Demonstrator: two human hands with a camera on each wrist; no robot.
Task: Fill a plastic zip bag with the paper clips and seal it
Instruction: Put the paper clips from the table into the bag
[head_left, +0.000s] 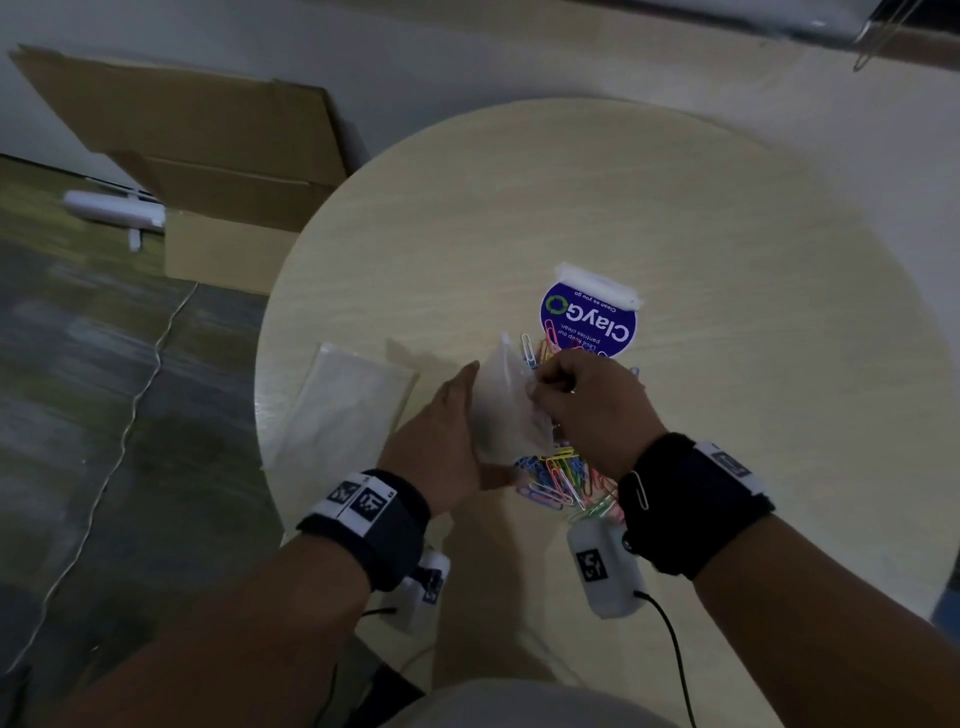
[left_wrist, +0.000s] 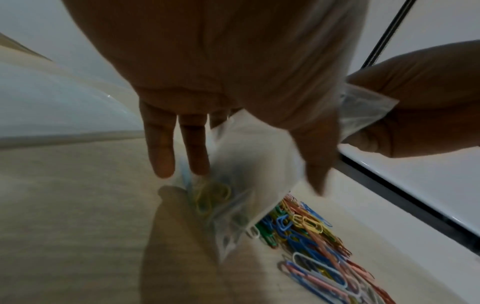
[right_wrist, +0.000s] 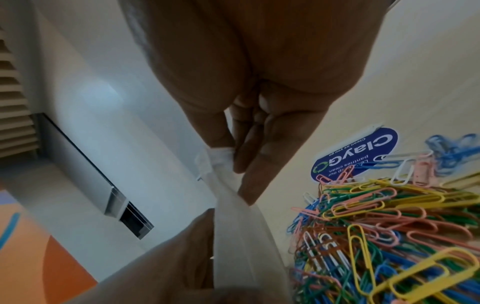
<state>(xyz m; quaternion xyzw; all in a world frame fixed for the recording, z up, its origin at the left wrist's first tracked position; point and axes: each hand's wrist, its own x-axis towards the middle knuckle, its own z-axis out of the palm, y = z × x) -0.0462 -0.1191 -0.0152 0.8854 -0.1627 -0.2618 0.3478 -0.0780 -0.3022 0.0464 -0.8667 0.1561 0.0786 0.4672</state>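
Judging by how it hung, the zip bag (head_left: 506, 400) was thin, limp film: near weightless, slick, no stiffness of its own, so it would fold or slide out unless held at the reinforced zip strip along the mouth. It was held up just above the tabletop (head_left: 727, 249), between both hands, over the near-left edge of the loose paper clips (head_left: 563, 478). A few clips, yellow and blue, showed through the film at the bag's lower end in the left wrist view; most of the pile was still outside. Clips themselves looked light, stiff, coated, and tangle-prone; likely to snag each other and drag in clumps, so small pinches or a scoop would suit better than single picks. The left hand (head_left: 441, 441) lay along the bag's left side, fingers straight and relaxed, backing the film rather than clamping it: grip released, only supporting. The right hand (head_left: 587, 400) pinched the top corner of the bag at the zip strip between thumb and fingertips (right_wrist: 249, 162), grip clenched on the bag. Both wrists hovered low over the pile, forearms converging from the near edge. A blue ClayG sticker (head_left: 589, 322) sat just beyond the clips, some clips overlapping it. A stack of spare bags (head_left: 343, 410) lay to the left, apart from the hands. Mouth not yet sealed, by my read.
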